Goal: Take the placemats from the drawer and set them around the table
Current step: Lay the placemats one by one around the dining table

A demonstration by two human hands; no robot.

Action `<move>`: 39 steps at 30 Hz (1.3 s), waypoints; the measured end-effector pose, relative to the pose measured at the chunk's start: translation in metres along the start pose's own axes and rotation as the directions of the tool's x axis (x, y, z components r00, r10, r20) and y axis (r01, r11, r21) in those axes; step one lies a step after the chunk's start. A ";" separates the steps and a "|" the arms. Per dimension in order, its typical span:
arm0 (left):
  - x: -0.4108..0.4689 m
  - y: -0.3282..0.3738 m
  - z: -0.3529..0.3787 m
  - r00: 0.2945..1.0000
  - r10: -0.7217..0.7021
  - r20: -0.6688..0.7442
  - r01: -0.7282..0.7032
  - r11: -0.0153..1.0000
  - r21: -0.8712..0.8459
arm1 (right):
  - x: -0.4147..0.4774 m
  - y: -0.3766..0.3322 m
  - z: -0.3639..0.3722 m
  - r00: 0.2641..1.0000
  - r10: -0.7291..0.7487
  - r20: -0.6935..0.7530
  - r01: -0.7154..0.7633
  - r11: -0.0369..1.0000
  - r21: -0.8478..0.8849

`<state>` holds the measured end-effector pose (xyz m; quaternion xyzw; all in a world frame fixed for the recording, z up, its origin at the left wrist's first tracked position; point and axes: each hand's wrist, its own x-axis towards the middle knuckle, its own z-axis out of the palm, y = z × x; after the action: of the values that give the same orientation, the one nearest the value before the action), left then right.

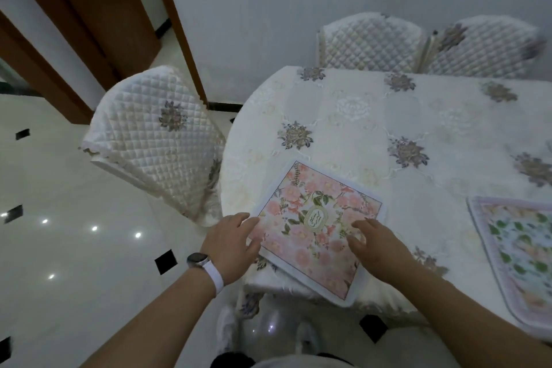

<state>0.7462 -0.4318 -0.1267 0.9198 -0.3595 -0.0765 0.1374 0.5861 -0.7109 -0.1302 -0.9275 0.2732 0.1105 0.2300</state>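
Note:
A pink floral placemat [316, 218] lies at an angle on the near left end of the table [373, 116], one corner hanging over the table's edge. My left hand [233, 245], a white watch on its wrist, touches the mat's left edge with relaxed fingers. My right hand [376, 245] rests on the mat's right side, fingers spread and straight. A second placemat [516, 254], with green leaves and a lilac border, lies flat near the right edge of the view.
The table wears a cream cloth with embroidered flowers. A quilted white chair [155, 134] stands at its left end, and two more chairs [370, 39] line the far side against the wall. A glossy tiled floor [74, 248] and a brown door frame [98, 15] lie to the left.

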 end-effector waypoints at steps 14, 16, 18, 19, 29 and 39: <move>0.105 -0.068 0.039 0.913 0.069 0.402 0.030 0.972 -0.234 | -0.033 -0.029 0.050 0.774 0.632 0.038 -0.580 0.685 0.441; 0.113 -0.066 0.038 0.903 0.052 0.426 0.099 0.941 -0.325 | -0.038 -0.034 0.057 0.722 0.690 0.051 -0.614 0.606 0.506; 0.118 -0.063 0.036 0.891 0.011 0.454 0.187 0.903 -0.387 | -0.043 -0.039 0.063 0.688 0.722 0.077 -0.632 0.543 0.553; 0.120 -0.062 0.035 0.885 -0.005 0.465 0.217 0.889 -0.404 | -0.045 -0.042 0.065 0.677 0.730 0.092 -0.638 0.521 0.568; 0.134 -0.033 0.038 0.879 -0.131 0.458 0.383 0.766 -0.516 | -0.031 -0.043 0.064 0.716 0.695 0.068 -0.585 0.543 0.603; 0.137 -0.007 0.050 0.820 -0.321 0.473 0.541 0.706 -0.458 | -0.014 -0.018 0.054 0.719 0.695 0.019 -0.482 0.478 0.734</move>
<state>0.8383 -0.5302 -0.1818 0.8630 -0.1085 -0.3778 0.3174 0.5800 -0.6650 -0.1663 -0.6211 0.6277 -0.0608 0.4653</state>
